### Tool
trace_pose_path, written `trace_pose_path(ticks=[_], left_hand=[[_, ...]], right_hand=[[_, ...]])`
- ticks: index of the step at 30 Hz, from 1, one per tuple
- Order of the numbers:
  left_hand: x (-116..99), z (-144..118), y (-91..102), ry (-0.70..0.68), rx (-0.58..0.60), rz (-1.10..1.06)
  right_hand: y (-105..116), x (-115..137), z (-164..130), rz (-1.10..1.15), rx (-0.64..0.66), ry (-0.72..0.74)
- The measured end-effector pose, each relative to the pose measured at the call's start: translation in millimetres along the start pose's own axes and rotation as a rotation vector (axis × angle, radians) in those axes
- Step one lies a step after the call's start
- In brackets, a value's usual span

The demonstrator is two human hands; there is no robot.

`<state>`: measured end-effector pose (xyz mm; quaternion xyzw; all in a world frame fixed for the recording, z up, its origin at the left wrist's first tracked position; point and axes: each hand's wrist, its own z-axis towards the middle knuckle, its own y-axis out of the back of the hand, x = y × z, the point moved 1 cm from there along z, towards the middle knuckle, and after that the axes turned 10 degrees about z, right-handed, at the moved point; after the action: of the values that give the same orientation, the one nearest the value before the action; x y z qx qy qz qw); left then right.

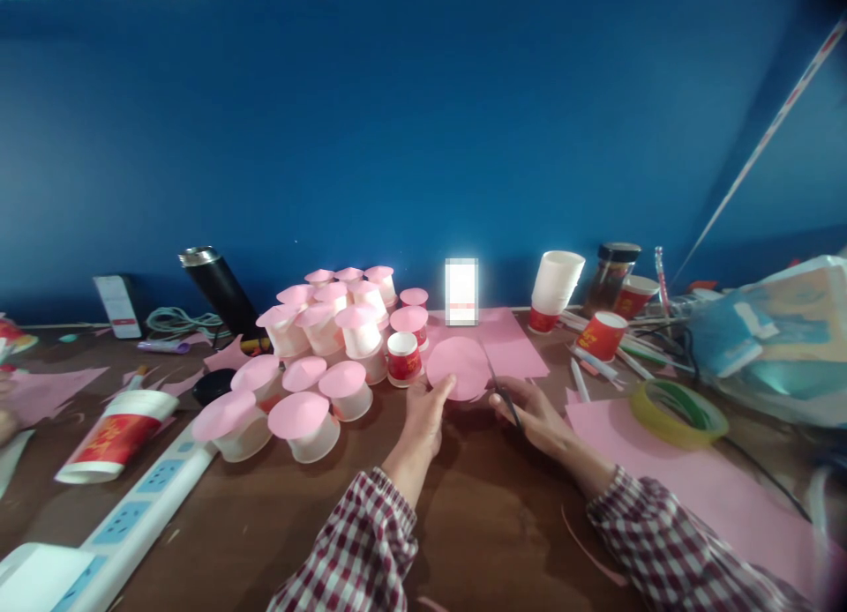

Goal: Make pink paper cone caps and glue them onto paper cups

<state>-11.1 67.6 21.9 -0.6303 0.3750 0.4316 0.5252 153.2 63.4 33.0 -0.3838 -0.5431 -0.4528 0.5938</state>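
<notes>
The left hand (427, 409) pinches the near left edge of a pink paper disc (456, 365), thumb flat on top and fingers mostly hidden, probably so the thin sheet stays steady and its right edge is free. The right hand (529, 414) closes around the handles of dark scissors (508, 400), whose blades point away from the body along that edge; how far they are parted cannot be told. The disc lies between the hands, just beside a red and white paper cup (403, 361) with no cover. To the left, cups with pink conical tops (297, 415) stand clustered, seemingly to leave working room before the body. A pink sheet (513, 339) lies behind the disc, and another, the right-hand sheet (694, 488), sits near the right forearm, partly under a tape roll (648, 418), which perhaps weighs it down.
</notes>
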Motion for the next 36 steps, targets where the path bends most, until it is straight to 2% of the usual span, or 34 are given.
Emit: trace_pose_path(ticks=[7,20,36], left_hand=[[2.3,0.9,1.1,-0.013,0.001,0.017],[4.4,2.0,1.7,-0.011,0.019,0.004],[2.9,2.6,2.4,-0.009,0.011,0.001]], right_hand=[[-2.2,4.5,-0.3,0.002,0.015,0.013],[1.0,-2.0,1.1,0.028,0.004,0.012],[3.7,-6.4,1.6,-0.068,-0.003,0.027]])
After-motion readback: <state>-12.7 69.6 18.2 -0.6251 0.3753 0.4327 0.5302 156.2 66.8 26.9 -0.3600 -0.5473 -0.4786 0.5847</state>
